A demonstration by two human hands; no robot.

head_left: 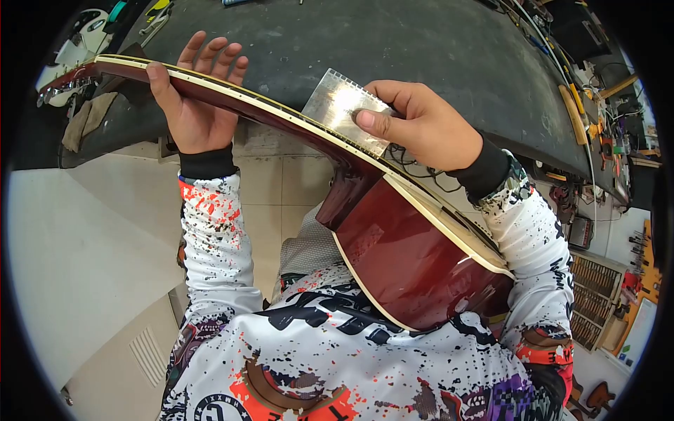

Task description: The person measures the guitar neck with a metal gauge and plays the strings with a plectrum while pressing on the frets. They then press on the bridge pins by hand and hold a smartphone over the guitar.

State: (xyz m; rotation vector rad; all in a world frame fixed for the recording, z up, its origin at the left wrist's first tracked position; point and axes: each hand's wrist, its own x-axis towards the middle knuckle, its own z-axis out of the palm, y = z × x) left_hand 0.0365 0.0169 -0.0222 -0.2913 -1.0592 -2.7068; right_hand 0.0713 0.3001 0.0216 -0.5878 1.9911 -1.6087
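Note:
An acoustic guitar (414,259) with a dark red glossy body and cream binding lies tilted across my lap, its neck pointing to the upper left. My left hand (200,105) holds the neck near the headstock end, thumb on the near side and fingers stretched out beyond the far side. Between the thumb and fingers of my right hand (421,126) is a shiny flat metal plate (333,102) with small notches along its upper edge. The plate's lower edge meets the fretboard side near the body; exact contact there cannot be made out.
A dark workbench top (393,42) spans the far side. A folded cloth (88,121) hangs at its left end, near the headstock (67,84). Dark cords (428,175) lie behind the plate. Tools and a slotted rack (595,298) stand at the right.

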